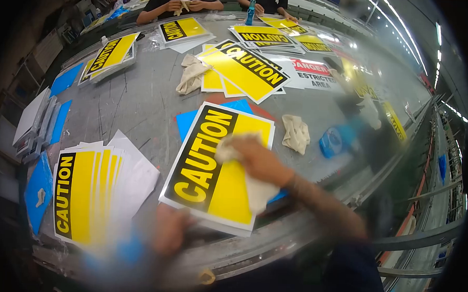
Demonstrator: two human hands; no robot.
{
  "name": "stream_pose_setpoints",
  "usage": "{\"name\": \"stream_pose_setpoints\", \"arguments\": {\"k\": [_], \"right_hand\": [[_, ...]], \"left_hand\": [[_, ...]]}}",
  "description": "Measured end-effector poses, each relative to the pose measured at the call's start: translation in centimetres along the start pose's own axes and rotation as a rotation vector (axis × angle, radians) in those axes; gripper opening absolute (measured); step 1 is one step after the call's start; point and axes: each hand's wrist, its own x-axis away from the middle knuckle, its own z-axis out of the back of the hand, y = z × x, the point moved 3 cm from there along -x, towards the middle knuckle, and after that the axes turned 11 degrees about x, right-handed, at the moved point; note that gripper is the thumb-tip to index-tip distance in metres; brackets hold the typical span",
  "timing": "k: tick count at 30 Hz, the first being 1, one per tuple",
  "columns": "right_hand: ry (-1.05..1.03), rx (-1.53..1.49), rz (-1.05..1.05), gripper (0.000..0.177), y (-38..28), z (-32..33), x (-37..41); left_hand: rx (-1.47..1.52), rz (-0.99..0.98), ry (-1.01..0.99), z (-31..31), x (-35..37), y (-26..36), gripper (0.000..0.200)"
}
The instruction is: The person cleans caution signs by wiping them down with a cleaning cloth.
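Observation:
A yellow and black CAUTION sign (248, 128) lies tilted on the table before me, on top of blue sheets (185, 124). My right hand (259, 160) is closed on a cream cloth (260, 191) and presses part of it against the sign's yellow face. Down at the sign's near left corner is my left hand (170, 229), touching or close to the edge; its fingers are blurred. To the left, a fanned stack of CAUTION signs (86, 191) lies with white sheets (136, 168) beside it.
Crumpled cloths (295, 134) and a blue bottle (336, 141) lie to the right. Farther back are piles of CAUTION signs (253, 71) and a DANGER sign (313, 74). Two people stand across the table, one holding a cloth (182, 7). A blue spray bottle (251, 11) stands there.

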Motion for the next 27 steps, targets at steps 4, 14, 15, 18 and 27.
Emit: {"name": "stream_pose_setpoints", "arguments": {"k": [4, 14, 15, 18, 27], "right_hand": [[0.149, 0.154, -0.159, 0.037, 5.3, -0.2, -3.8], [-0.052, -0.034, 0.047, 0.05, -2.4, -2.8, -4.5], [0.09, 0.011, 0.003, 0.044, 1.4, -3.4, -6.0], [0.086, 0.227, 0.04, 0.043, 4.0, -3.9, -8.9], [0.097, 0.104, 0.035, 0.04, 0.9, -5.9, -10.8]], "left_hand": [[-0.014, -0.019, -0.05, -0.4, 0.1, 0.4, 0.049], [0.032, 0.008, -0.042, 0.8, -0.9, -0.2, 0.054], [0.018, 0.002, -0.056, 0.5, -0.8, 0.0, 0.054], [-0.007, 0.038, -0.016, -0.2, -0.4, 0.6, 0.057], [0.002, 0.043, -0.045, 0.0, -1.0, 0.7, 0.054]]}}
